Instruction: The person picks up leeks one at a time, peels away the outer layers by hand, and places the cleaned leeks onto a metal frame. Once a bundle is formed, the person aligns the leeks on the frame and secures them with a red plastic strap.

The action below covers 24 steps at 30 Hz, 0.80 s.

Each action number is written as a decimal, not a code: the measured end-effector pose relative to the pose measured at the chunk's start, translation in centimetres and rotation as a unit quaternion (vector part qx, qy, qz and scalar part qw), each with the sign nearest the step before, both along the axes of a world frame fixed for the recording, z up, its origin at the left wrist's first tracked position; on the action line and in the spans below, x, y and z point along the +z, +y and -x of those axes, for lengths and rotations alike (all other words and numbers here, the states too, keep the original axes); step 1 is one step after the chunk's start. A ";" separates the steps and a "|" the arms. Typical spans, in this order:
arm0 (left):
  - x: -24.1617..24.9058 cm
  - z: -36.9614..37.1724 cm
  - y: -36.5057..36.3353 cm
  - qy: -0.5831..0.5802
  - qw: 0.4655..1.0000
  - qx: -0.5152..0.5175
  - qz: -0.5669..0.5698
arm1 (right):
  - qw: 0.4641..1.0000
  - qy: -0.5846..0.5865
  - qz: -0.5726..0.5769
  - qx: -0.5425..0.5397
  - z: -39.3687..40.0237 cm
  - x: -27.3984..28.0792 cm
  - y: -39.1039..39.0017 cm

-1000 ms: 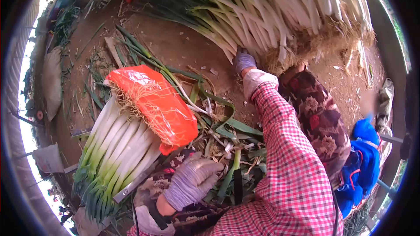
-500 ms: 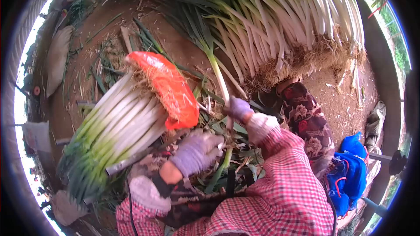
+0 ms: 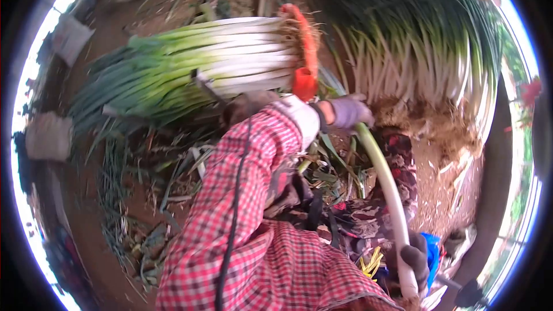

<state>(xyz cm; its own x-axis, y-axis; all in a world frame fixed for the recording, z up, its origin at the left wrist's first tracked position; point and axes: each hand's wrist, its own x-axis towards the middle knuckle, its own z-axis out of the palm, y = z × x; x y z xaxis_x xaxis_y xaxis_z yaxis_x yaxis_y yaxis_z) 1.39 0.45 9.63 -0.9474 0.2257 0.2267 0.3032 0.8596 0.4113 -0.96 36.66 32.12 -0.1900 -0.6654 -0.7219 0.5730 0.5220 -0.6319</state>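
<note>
My left hand (image 3: pixel 349 112), in a purple glove, is closed round the green upper part of a leek (image 3: pixel 385 181). The leek's white shaft slants down to the right. Near its root end my right hand (image 3: pixel 416 258) is closed on it, in shadow and partly behind the shaft. To the left lies a stack of leeks (image 3: pixel 230 57), roots to the right, beside orange-red plastic (image 3: pixel 308 46). A large pile of leeks (image 3: pixel 415 63) stands at the upper right, with roots toward me.
Leaf scraps (image 3: pixel 325 173) litter the ground between my legs and to the left. Yellow ties (image 3: pixel 373 262) lie near my right leg. A blue item (image 3: pixel 432 253) shows behind my right hand. A metal bar (image 3: pixel 206 85) sticks out by the left stack.
The view has turned, so the left stack now lies nearly level. My left hand has gone from the lap area to the leek's upper part; my right hand has moved down toward its root end.
</note>
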 end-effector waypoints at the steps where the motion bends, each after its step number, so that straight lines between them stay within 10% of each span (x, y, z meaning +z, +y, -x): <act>1: 2.1 0.0 0.1 0.038 0.997 -0.001 0.064 | 0.987 0.140 0.076 -0.036 -2.6 0.0 -0.4; 3: 3.5 1.3 -1.9 -0.009 0.995 0.094 0.016 | 0.984 0.154 0.082 -0.046 -3.8 1.3 -0.7; 6: 14.6 -5.6 -6.7 0.275 0.937 0.125 0.174 | 0.987 0.114 0.075 0.079 -2.7 2.2 -1.8; 9: 21.4 -14.2 -11.5 0.323 0.887 0.226 0.241 | 0.954 0.217 0.160 0.130 -1.6 -0.3 -7.5; 11: 25.2 -21.2 -11.7 0.302 0.889 0.309 0.153 | 0.833 0.456 0.230 0.211 0.0 -2.3 -14.1; 12: 28.1 -24.1 -10.6 0.291 0.817 0.365 0.338 | 0.790 0.516 0.255 0.211 1.2 -4.0 -17.4; 14: 28.6 -30.3 -11.6 0.213 0.716 0.435 0.502 | 0.653 0.661 0.322 0.182 0.9 -5.7 -25.0; 18: 22.3 -39.3 -14.0 -0.079 0.677 0.556 0.476 | 0.511 0.766 0.314 0.232 -0.8 -10.4 -38.4; 24: 12.8 -41.5 -14.6 -0.216 0.693 0.585 0.361 | 0.496 0.758 0.244 0.346 -4.1 -19.1 -45.1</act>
